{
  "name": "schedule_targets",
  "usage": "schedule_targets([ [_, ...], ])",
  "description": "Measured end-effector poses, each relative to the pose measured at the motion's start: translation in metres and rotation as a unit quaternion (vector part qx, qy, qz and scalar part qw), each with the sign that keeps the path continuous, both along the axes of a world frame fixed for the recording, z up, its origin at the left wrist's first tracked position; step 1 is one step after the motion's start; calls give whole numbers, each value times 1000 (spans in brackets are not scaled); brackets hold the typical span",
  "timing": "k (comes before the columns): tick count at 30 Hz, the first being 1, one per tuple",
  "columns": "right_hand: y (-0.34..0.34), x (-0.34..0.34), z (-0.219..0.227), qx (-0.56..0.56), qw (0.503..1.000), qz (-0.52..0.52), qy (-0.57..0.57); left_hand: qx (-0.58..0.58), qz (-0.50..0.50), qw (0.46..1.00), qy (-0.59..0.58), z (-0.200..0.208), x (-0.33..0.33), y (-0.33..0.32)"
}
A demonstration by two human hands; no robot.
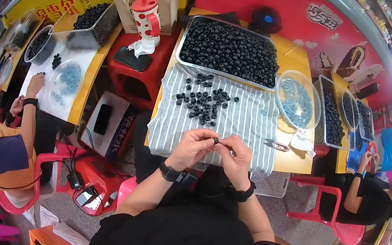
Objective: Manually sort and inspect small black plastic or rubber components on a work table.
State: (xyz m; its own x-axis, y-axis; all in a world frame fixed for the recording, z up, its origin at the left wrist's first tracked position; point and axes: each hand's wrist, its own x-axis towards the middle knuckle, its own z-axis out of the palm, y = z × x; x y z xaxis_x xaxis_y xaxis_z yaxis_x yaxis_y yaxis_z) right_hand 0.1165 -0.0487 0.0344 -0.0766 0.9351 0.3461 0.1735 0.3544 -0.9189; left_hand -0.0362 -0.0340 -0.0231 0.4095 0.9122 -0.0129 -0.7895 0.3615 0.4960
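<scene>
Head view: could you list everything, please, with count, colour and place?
Tray: one, clear, table's far side
Beads: many, black, in tray, on cloth
Cloth: one, grey striped, on table
Bowl: one, clear with blue bits, right of tray
Snips: one, reddish, cloth's right edge
Tumbler: one, red and white, on left stool
Bag: one, beige, behind tumbler
Phones: at least two, black, on stool and box
Basket: one, white, below table
Side containers: several, clear, left and right
Co-workers: at least two, yellow-navy left, black right
Left grip, right grip: one each, bare, pinching dark piece near cloth
</scene>
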Motion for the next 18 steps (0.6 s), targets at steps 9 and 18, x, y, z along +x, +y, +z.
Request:
schedule_targets([
  [9, 7, 14, 7, -100, 991, 90, 3, 24, -12, 999, 17, -1, -3, 0],
  [18, 17, 26, 10, -71, 976, 197, -55, 11, -50, 999, 19, 13, -2, 1],
])
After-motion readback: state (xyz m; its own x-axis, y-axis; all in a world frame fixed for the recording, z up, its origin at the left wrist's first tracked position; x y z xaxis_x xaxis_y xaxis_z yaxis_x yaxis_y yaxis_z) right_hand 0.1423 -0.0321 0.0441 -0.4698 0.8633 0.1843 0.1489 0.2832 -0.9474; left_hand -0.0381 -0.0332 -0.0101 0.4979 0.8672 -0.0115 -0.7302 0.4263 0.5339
